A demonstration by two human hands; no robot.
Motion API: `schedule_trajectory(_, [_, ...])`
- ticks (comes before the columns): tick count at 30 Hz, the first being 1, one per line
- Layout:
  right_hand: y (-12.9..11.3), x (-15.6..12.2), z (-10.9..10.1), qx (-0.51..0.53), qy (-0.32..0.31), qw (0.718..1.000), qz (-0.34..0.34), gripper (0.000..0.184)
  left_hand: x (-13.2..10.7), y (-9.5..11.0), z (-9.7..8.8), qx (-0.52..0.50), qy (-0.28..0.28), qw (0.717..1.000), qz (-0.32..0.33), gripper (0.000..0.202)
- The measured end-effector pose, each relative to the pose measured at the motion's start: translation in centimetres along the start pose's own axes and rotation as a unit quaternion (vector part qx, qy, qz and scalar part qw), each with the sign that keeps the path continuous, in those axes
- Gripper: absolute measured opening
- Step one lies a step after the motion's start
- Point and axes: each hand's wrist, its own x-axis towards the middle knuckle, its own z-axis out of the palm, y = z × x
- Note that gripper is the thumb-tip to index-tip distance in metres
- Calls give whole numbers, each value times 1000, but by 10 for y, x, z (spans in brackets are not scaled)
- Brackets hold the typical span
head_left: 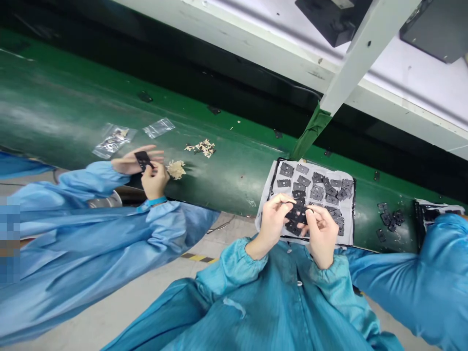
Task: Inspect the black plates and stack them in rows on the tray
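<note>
Left hand [272,222], right hand [321,231] pinch black part [297,214]; white sheet [265,195] on green conveyor [234,165].

Probably a factory line: green conveyor belt [226,161], blue-smocked workers [91,253].

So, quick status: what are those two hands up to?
Left hand and right hand pinch one small black part. More on white sheet. Co-worker's hands alongside, clear.

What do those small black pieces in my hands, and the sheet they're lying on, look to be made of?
The black pieces held between the left hand and right hand look like thin, flat, matte moulded plastic or rubber; too small to tell which. The sheet looks like pale soft plastic film or foam, with creased edges.
</note>
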Motion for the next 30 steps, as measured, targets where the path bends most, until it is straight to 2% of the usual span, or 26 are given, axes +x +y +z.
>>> schedule_trajectory(3, [17,5,3,63,-9,997,52,30,4,-15,-8,29,18,999,36,8])
schedule_trajectory(5, [40,9,8,90,-11,993,80,31,6,-37,-18,48,45,997,49,9])
schedule_trajectory(9, [118,17,18,59,33,988,138,30,5,-106,-52,160,97,982,-6,15])
schedule_trajectory(12, [181,17,24,-2,67,980,185,31,-3,-156,-82,243,78,966,-48,18])
schedule_trajectory(14, [213,15,28,-28,70,978,195,31,-7,-179,-97,263,69,960,-62,19])
schedule_trajectory(16, [233,15,30,-57,61,977,194,32,-7,-194,-107,287,73,953,-72,21])
schedule_trajectory(20, [252,28,26,-138,16,977,164,30,-1,-207,-114,341,71,934,-82,21])
schedule_trajectory(24, [254,50,12,-236,-11,967,98,28,-2,-203,-118,404,37,913,-50,20])
schedule_trajectory(28, [244,66,4,-310,-10,950,47,30,-5,-195,-124,564,-38,824,34,22])
schedule_trajectory(30, [238,70,5,-327,-18,944,32,26,-2,-192,-126,592,-57,802,58,22])
